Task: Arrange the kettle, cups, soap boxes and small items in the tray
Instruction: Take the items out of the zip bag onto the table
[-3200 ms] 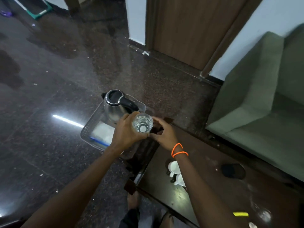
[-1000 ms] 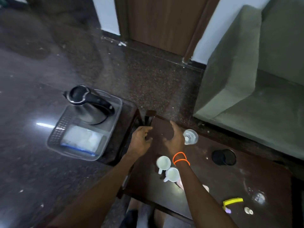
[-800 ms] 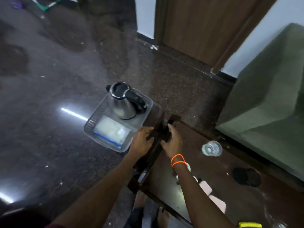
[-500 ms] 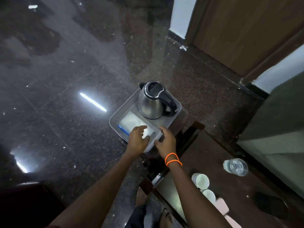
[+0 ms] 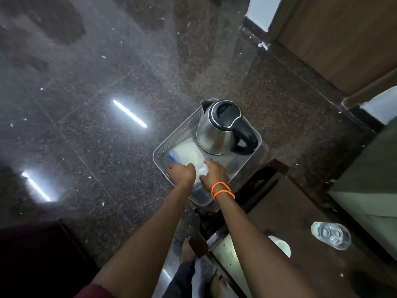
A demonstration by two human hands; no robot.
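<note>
A clear plastic tray (image 5: 161, 152) sits on a low dark stand beside the table. A steel kettle (image 5: 217, 131) with a black lid and handle stands upright in the tray's far half. A flat white packet (image 5: 186, 153) with a blue edge lies in the near half. My left hand (image 5: 182, 174) and my right hand (image 5: 213, 173) are both inside the tray, with their fingers curled on the packet's near end. A clear glass (image 5: 330, 235) and a white cup (image 5: 281, 247) stand on the brown table (image 5: 285, 214) at the lower right, and my right arm partly hides the cup.
A green sofa (image 5: 365, 186) borders the table on the right. A wooden door (image 5: 343, 35) is at the top right. Polished dark stone floor (image 5: 107, 104) spreads to the left. A dark piece of furniture (image 5: 32, 261) fills the lower left corner.
The glass left my left hand and now stands on the table. Both hands moved from the table's corner into the tray and onto the white packet. The view swung left.
</note>
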